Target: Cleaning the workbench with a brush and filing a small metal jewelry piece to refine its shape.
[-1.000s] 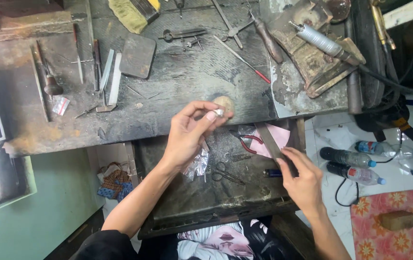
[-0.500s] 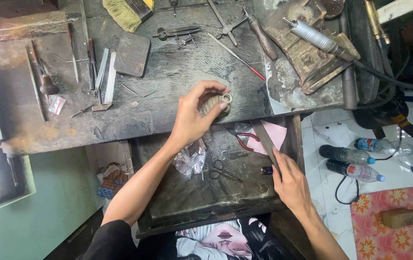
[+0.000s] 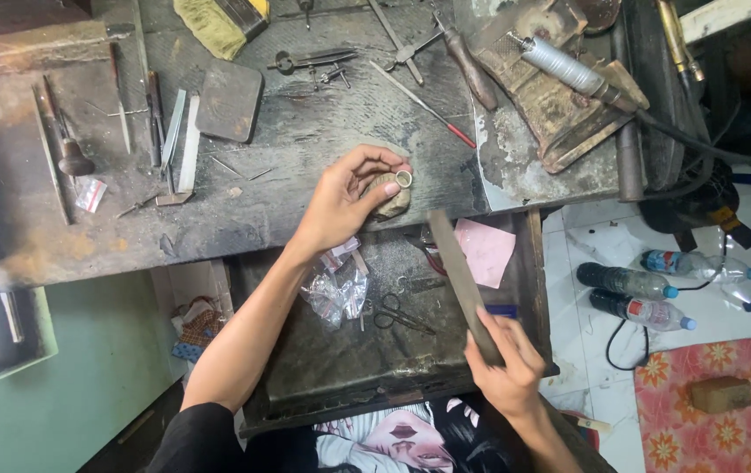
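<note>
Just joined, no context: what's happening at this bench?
A person sits at a worn workbench. The left hand pinches a small metal ring against a rounded wooden peg at the bench edge. The right hand grips a long flat file, angled up toward the ring, not touching it. An open drawer below holds scissors and plastic bags.

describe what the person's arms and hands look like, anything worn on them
Both the left hand and the right hand are bare: no gloves, and no rings, watch or bracelet that I can make out. The forearms are uncovered. A black sleeve shows only high on the left arm, near the bottom edge. No sleeve is visible on the right arm.
</note>
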